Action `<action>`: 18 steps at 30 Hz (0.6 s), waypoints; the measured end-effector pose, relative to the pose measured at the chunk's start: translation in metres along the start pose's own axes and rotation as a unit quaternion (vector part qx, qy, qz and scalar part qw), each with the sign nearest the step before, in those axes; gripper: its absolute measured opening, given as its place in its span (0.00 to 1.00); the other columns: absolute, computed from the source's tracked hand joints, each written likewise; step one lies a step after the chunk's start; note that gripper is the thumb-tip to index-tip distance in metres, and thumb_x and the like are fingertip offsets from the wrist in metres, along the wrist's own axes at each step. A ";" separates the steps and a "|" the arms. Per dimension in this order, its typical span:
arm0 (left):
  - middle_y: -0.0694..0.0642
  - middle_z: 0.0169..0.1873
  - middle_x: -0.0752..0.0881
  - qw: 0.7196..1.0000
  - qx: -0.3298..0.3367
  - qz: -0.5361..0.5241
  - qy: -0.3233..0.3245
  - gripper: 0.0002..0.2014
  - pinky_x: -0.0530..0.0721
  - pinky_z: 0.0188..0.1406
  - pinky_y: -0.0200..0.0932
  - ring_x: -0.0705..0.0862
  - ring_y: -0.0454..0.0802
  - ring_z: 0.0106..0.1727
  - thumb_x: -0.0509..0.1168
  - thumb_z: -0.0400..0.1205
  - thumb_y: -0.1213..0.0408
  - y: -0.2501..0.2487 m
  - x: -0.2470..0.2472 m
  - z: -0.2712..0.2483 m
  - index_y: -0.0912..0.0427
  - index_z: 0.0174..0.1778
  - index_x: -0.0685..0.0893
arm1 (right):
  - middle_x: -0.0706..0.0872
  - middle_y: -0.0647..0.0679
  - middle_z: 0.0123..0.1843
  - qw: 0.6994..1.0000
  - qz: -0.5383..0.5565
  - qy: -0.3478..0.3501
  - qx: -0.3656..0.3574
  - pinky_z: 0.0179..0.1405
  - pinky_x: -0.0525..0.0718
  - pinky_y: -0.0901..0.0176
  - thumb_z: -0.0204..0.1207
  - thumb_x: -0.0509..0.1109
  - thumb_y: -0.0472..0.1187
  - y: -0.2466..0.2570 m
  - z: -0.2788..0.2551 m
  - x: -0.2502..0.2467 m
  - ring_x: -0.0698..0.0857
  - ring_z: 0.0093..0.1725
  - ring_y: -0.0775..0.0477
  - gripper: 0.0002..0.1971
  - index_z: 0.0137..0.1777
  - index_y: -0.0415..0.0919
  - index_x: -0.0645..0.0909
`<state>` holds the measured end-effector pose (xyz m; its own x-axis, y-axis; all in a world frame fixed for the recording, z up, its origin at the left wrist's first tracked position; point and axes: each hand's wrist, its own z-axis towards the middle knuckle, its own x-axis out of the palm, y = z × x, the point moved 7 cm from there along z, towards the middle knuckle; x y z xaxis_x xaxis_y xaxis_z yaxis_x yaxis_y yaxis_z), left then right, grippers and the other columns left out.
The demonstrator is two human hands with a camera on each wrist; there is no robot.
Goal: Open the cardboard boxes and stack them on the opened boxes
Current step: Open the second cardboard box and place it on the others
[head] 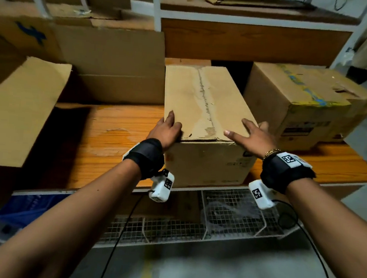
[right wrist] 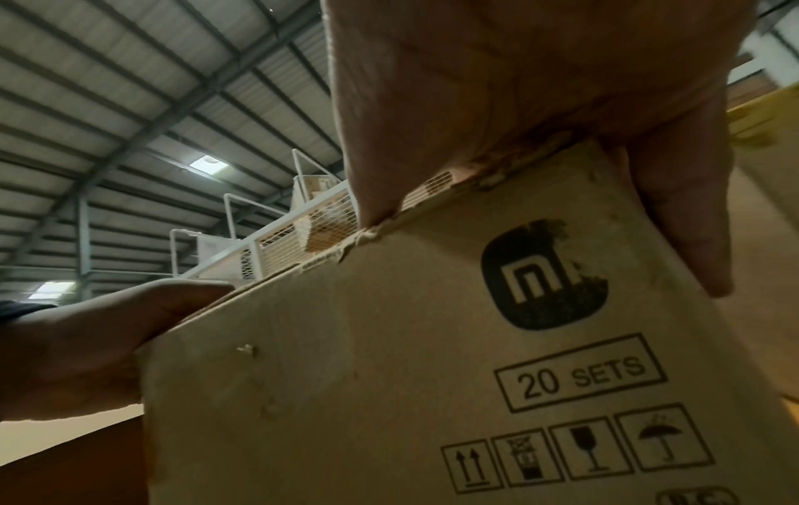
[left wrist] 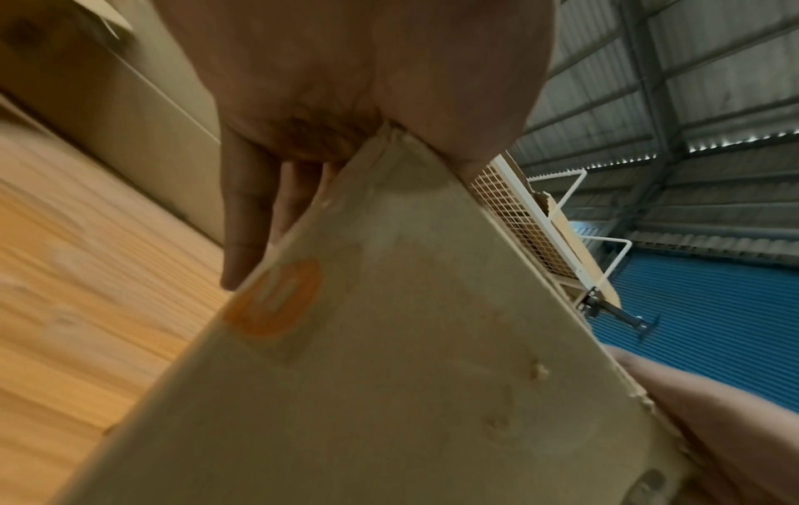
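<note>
Warehouse or storeroom: corrugated metal roof (right wrist: 130, 85) on steel trusses, white shelving racks (head: 156, 5) (wooden boards), wire-mesh carts (right wrist: 276, 239), many cardboard boxes (head: 303, 100).

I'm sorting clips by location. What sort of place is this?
Probably a warehouse or storeroom: cardboard boxes crowd a wooden shelf in a white metal rack, and the right wrist view shows a high corrugated metal roof on steel beams.

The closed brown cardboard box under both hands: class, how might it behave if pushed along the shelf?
The closed brown cardboard box probably slides flat rather than tipping, being long and low. Its worn top seam may flex.
</note>
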<state>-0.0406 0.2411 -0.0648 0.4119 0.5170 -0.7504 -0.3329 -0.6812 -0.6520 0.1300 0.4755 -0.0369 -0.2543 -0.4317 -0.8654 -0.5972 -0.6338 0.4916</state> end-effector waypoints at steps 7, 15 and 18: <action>0.60 0.83 0.62 0.997 -0.028 -0.002 -0.067 0.38 0.67 0.77 0.51 0.66 0.61 0.80 0.48 0.78 0.41 0.070 -0.064 -0.042 0.45 0.86 0.54 | 0.62 0.42 0.78 0.997 -0.063 0.005 -0.040 0.65 0.78 0.37 0.55 0.49 0.90 0.072 -0.032 0.046 0.75 0.70 0.28 0.55 0.83 0.65 0.56; 0.53 0.86 0.41 0.986 -0.011 0.140 -0.093 0.65 0.72 0.76 0.60 0.66 0.64 0.81 0.51 0.55 0.11 0.075 -0.090 -0.084 0.44 0.86 0.50 | 0.39 0.44 0.89 0.987 -0.138 0.027 -0.077 0.72 0.68 0.31 0.56 0.43 0.90 0.116 -0.061 0.077 0.52 0.85 0.32 0.61 0.87 0.57 0.46; 0.52 0.86 0.42 0.981 0.012 0.170 -0.096 0.67 0.72 0.76 0.58 0.65 0.61 0.82 0.54 0.52 0.10 0.074 -0.090 -0.083 0.42 0.85 0.48 | 0.38 0.45 0.89 0.981 -0.163 0.033 -0.103 0.79 0.59 0.30 0.50 0.43 0.92 0.115 -0.059 0.076 0.47 0.86 0.34 0.65 0.87 0.57 0.45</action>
<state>-0.0318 0.1017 -0.0368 0.1081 0.3517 -0.9299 -0.4441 -0.8198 -0.3617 0.0868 0.3320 -0.0407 -0.0209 -0.2216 -0.9749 -0.4700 -0.8585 0.2052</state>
